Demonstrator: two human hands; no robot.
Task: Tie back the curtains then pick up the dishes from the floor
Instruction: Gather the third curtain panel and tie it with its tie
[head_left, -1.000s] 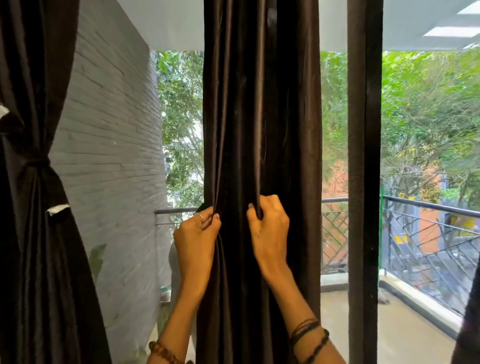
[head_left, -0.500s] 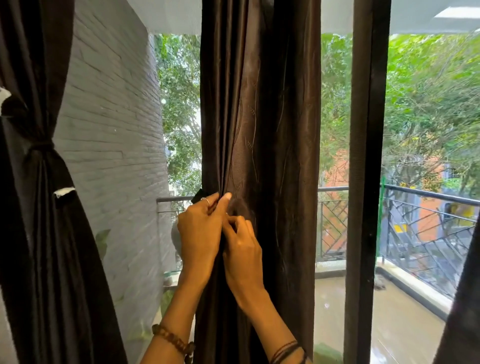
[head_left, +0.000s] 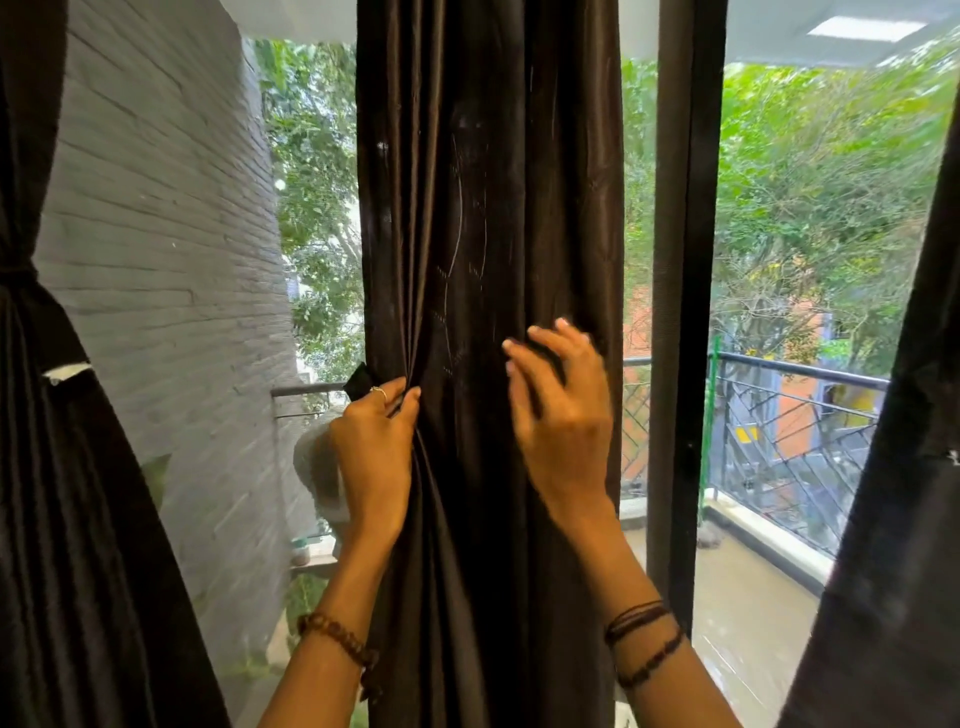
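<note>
A dark brown curtain (head_left: 488, 208) hangs gathered in the middle of the window. My left hand (head_left: 374, 447) pinches its left edge together with a short black tie-back strap (head_left: 358, 379) that sticks out above my fingers. My right hand (head_left: 561, 415) hovers in front of the curtain's right half with fingers spread and loosely bent, holding nothing. At the far left a second dark curtain (head_left: 57, 493) is cinched with a tie at mid height. No dishes are in view.
A dark vertical window frame (head_left: 685, 312) stands just right of the middle curtain. Another dark curtain (head_left: 893, 519) hangs at the right edge. Outside are a grey brick wall (head_left: 171, 234), a balcony railing (head_left: 795, 415) and trees.
My right hand has let go near my left hand and moved right and up, fingers now spread. My left hand keeps its pinch on the curtain's left edge.
</note>
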